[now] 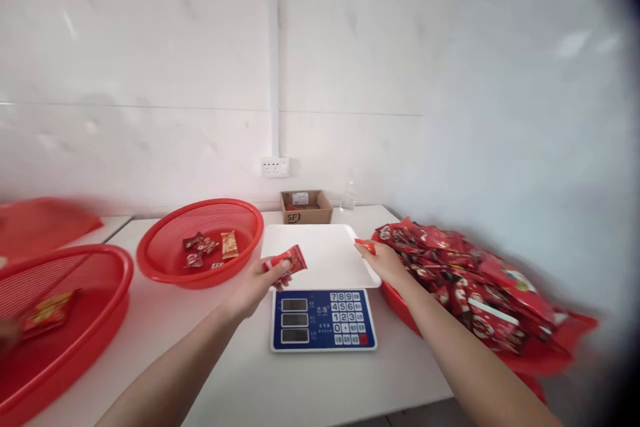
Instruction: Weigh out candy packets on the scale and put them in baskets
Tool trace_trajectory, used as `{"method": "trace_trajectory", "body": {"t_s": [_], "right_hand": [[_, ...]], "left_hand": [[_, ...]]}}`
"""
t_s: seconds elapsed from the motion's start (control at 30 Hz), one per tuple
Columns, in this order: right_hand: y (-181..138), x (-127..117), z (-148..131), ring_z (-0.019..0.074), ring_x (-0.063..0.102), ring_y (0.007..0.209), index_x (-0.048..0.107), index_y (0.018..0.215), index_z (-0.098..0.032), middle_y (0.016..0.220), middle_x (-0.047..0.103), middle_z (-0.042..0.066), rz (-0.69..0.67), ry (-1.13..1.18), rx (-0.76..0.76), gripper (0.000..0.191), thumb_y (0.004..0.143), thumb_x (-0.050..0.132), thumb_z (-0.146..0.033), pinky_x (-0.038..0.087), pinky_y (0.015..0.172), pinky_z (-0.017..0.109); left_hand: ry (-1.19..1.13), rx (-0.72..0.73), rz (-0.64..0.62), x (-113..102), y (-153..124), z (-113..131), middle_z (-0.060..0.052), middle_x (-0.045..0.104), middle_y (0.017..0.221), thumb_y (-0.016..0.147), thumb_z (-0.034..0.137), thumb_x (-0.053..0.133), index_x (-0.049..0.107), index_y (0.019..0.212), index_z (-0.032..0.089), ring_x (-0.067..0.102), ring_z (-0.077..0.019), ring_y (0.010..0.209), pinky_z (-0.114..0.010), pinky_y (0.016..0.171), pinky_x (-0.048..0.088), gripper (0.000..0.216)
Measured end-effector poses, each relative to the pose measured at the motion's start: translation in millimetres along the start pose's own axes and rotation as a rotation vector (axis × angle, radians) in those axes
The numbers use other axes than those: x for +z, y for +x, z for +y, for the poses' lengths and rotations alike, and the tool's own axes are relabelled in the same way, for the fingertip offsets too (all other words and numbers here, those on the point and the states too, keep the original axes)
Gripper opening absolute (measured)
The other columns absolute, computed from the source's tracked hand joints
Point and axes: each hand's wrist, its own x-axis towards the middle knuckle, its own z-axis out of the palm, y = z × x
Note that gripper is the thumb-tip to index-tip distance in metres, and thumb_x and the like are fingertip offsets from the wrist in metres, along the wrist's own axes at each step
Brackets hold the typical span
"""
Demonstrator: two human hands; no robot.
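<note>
Over the white pan of the scale [325, 257] on the desk [250, 373], the left hand [255, 290] has its fingers pinched on 1 red packet [291, 259], while the right hand [383, 261] grips another red packet [365, 245] at the pan's right edge. The heaped packets [465, 273] beside it look ready to slide onto the pan and throw the reading off. The display is blank or too blurred to read, and the basket [200, 243] contents are fuzzy too.

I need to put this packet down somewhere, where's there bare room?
The white scale platter between your hands is bare. So is the tabletop beside the keypad. The right-hand basket is heaped with packets.
</note>
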Motion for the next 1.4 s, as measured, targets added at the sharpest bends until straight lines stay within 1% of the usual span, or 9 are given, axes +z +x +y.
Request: {"method": "trace_trajectory", "body": {"t_s": [0.13,0.27,0.33,0.43,0.53,0.93,1.0,1.17,1.4], "right_hand": [[-1,3,4,0.0243,0.065,0.085,0.070,0.091,-0.019,0.086,0.073,0.008,0.011,-0.005,0.026,0.038,0.084,0.043,-0.044,0.046,0.073,0.031],[-3,4,5,0.0245,0.065,0.087,0.071,0.093,-0.020,0.088,0.073,0.008,0.026,-0.024,0.044,0.038,0.083,0.045,-0.046,0.046,0.075,0.031],[-4,5,5,0.0241,0.065,0.088,0.071,0.093,-0.021,0.089,0.073,0.008,0.039,-0.025,0.040,0.037,0.082,0.045,-0.046,0.046,0.075,0.031],[-3,6,6,0.0235,0.065,0.086,0.070,0.091,-0.021,0.087,0.073,0.007,0.039,-0.020,0.040,0.036,0.083,0.045,-0.046,0.046,0.074,0.030],[-3,8,7,0.0231,0.064,0.090,0.069,0.094,-0.022,0.092,0.072,0.007,0.060,0.012,0.027,0.034,0.083,0.045,-0.043,0.045,0.078,0.031],[-6,-16,16,0.0252,0.050,0.109,0.055,0.109,-0.016,0.113,0.060,0.013,0.581,-0.059,0.252,0.037,0.075,0.044,-0.024,0.037,0.095,0.037],[-6,-19,18,0.0255,0.049,0.112,0.053,0.116,-0.017,0.119,0.058,0.013,0.536,-0.143,0.306,0.040,0.078,0.042,-0.025,0.036,0.095,0.038],[-9,-14,26,0.0295,0.047,0.117,0.060,0.113,-0.022,0.124,0.057,0.011,0.198,-0.326,0.391,0.038,0.078,0.046,-0.026,0.040,0.088,0.042],[-13,-11,19,0.0284,0.047,0.114,0.065,0.105,-0.021,0.118,0.061,0.010,0.061,-0.440,0.379,0.030,0.083,0.045,-0.028,0.040,0.083,0.036]], "left_hand": [[0.185,-0.005,-0.012,1,29,-2,-0.007,0.066,0.072,0.081,0.060,0.048,0.067,0.085,0.011,0.058,-0.0166,0.065,-0.028,0.059,0.045,0.053],[0.431,0.050,0.048,5,52,-11,-0.006,0.062,0.060,0.079,0.062,0.049,0.065,0.064,0.014,0.056,-0.0192,0.063,-0.030,0.061,0.043,0.053],[0.539,0.108,0.097,5,60,-18,-0.009,0.066,0.069,0.080,0.057,0.050,0.066,0.064,0.016,0.059,-0.0236,0.076,-0.033,0.072,0.043,0.047],[0.663,0.192,0.198,2,65,-28,-0.012,0.069,0.098,0.082,0.043,0.054,0.068,0.089,0.017,0.055,-0.0280,0.101,-0.038,0.089,0.039,0.031],[0.731,0.277,0.286,2,61,-34,-0.013,0.066,0.110,0.082,0.031,0.056,0.064,0.106,0.016,0.053,-0.0283,0.109,-0.043,0.096,0.037,0.029],[0.563,0.543,0.543,6,19,-30,-0.009,0.067,0.101,0.088,0.033,0.048,0.064,0.095,0.019,0.057,-0.0234,0.103,-0.042,0.094,0.042,0.023],[0.534,0.545,0.562,3,17,-20,-0.009,0.066,0.102,0.089,0.035,0.047,0.063,0.096,0.019,0.057,-0.0228,0.104,-0.040,0.094,0.043,0.024],[0.310,0.390,0.552,-9,9,12,-0.008,0.065,0.107,0.086,0.044,0.050,0.062,0.104,0.019,0.059,-0.0236,0.101,-0.037,0.087,0.046,0.033],[-0.257,0.209,0.417,-24,3,26,-0.007,0.062,0.115,0.078,0.049,0.061,0.062,0.101,0.023,0.050,-0.0260,0.116,-0.037,0.094,0.041,0.035]]}}
